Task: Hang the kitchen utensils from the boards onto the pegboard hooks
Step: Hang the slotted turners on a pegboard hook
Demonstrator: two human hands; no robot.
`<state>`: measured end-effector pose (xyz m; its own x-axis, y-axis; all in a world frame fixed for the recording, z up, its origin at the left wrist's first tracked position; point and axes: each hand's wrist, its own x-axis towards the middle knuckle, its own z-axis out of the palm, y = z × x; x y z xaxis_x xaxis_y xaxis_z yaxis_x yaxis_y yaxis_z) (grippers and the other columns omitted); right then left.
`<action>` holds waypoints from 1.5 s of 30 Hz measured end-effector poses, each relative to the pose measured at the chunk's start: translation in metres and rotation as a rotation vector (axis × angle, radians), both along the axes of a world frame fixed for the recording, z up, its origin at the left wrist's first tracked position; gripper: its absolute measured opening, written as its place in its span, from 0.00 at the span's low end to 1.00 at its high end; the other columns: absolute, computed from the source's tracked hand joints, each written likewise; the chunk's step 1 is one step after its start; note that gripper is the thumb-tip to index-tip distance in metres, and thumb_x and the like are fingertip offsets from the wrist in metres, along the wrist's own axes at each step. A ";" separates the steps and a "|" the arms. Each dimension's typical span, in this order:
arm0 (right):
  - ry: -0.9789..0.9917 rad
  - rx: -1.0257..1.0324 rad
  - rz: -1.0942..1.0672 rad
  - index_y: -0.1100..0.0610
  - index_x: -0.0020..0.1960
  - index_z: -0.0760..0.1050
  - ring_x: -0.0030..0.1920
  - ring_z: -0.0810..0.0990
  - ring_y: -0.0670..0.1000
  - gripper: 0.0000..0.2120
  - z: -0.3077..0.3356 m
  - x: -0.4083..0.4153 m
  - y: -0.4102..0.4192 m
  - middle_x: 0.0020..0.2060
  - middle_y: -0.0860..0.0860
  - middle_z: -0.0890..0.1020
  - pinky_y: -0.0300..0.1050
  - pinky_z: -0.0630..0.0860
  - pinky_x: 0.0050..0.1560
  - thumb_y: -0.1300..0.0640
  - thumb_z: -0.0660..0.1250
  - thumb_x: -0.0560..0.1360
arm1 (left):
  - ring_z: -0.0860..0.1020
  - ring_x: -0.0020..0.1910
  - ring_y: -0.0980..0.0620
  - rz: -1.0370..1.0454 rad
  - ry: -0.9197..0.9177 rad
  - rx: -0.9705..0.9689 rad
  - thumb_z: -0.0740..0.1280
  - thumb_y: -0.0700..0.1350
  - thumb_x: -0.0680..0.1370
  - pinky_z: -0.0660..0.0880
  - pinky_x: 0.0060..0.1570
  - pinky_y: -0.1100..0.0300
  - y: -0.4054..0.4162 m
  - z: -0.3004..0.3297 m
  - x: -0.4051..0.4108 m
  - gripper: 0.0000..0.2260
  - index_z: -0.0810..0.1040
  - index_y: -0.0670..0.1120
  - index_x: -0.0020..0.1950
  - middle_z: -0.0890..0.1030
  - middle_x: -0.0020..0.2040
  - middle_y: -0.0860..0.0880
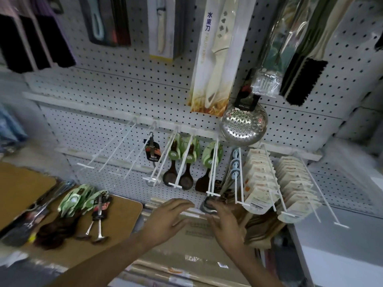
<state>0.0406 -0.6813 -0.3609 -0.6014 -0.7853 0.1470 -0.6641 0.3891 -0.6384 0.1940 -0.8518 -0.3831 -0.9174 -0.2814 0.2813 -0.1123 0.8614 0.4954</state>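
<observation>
Two brown boards point(124, 212) lie at the lower left. On them are wooden spoons with green cards point(72, 204), two metal ladles point(99, 216) and darker utensils point(35, 212). On the white pegboard point(124, 85), several long white hooks point(107, 150) are bare. One hook carries a ladle point(153, 154); others carry wooden spoons point(184, 162) and a wooden spatula point(210, 164). My left hand point(165, 220) hovers below the hooks with fingers spread and nothing in it. My right hand point(226, 220) is beside it, its outstretched fingertips touching a dark round object point(204, 206) under the spatula hook.
A steel skimmer point(244, 125) hangs above right, with a boxed fruit knife point(215, 59) and a black brush point(300, 79) higher up. Hooks with several beige packets point(261, 179) jut out at the right. Wrapped rolls and flat packs point(186, 245) lie under my hands.
</observation>
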 end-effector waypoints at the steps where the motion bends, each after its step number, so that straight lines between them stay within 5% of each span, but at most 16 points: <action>1: 0.045 0.002 0.040 0.49 0.66 0.74 0.62 0.74 0.47 0.15 -0.001 0.004 -0.003 0.61 0.45 0.77 0.45 0.73 0.62 0.52 0.65 0.79 | 0.67 0.68 0.64 0.003 0.006 0.002 0.63 0.55 0.81 0.66 0.66 0.68 -0.005 0.002 0.008 0.19 0.70 0.58 0.72 0.72 0.69 0.62; 13: 0.307 0.001 0.391 0.46 0.68 0.70 0.66 0.67 0.42 0.19 0.020 0.081 -0.061 0.64 0.42 0.73 0.34 0.62 0.65 0.50 0.64 0.77 | 0.68 0.69 0.63 0.097 0.014 -0.015 0.66 0.60 0.78 0.69 0.68 0.60 -0.063 0.028 0.119 0.22 0.70 0.60 0.71 0.72 0.68 0.62; 19: 0.290 -0.004 0.476 0.48 0.70 0.70 0.68 0.67 0.42 0.23 0.028 0.143 -0.103 0.67 0.41 0.73 0.33 0.60 0.67 0.43 0.63 0.77 | 0.68 0.68 0.62 0.114 0.014 -0.063 0.61 0.67 0.77 0.65 0.68 0.65 -0.097 0.038 0.194 0.26 0.70 0.57 0.71 0.73 0.69 0.59; 26: 0.237 0.021 0.533 0.46 0.72 0.67 0.70 0.65 0.40 0.27 0.022 0.239 -0.164 0.70 0.40 0.70 0.43 0.66 0.70 0.37 0.60 0.77 | 0.66 0.72 0.62 0.143 -0.039 -0.130 0.66 0.63 0.77 0.63 0.71 0.63 -0.155 0.027 0.303 0.25 0.69 0.58 0.73 0.70 0.71 0.62; 32: 0.193 0.062 0.561 0.47 0.72 0.67 0.66 0.63 0.38 0.33 0.015 0.327 -0.221 0.68 0.44 0.72 0.35 0.58 0.67 0.31 0.54 0.74 | 0.71 0.68 0.59 0.215 -0.037 -0.072 0.66 0.63 0.77 0.71 0.67 0.57 -0.195 0.013 0.393 0.24 0.74 0.55 0.70 0.74 0.68 0.60; 38: 0.168 0.188 0.628 0.47 0.73 0.66 0.70 0.68 0.46 0.26 -0.023 0.385 -0.284 0.70 0.45 0.71 0.47 0.67 0.70 0.39 0.62 0.77 | 0.73 0.67 0.57 0.315 -0.100 0.016 0.66 0.61 0.77 0.71 0.66 0.59 -0.235 -0.021 0.466 0.22 0.75 0.55 0.69 0.75 0.68 0.58; 45: 0.093 0.350 0.660 0.52 0.71 0.68 0.67 0.70 0.49 0.23 -0.087 0.408 -0.389 0.67 0.49 0.73 0.33 0.61 0.62 0.48 0.66 0.78 | 0.74 0.66 0.54 0.489 -0.218 0.161 0.69 0.54 0.78 0.72 0.65 0.59 -0.318 -0.095 0.491 0.21 0.72 0.55 0.71 0.74 0.69 0.56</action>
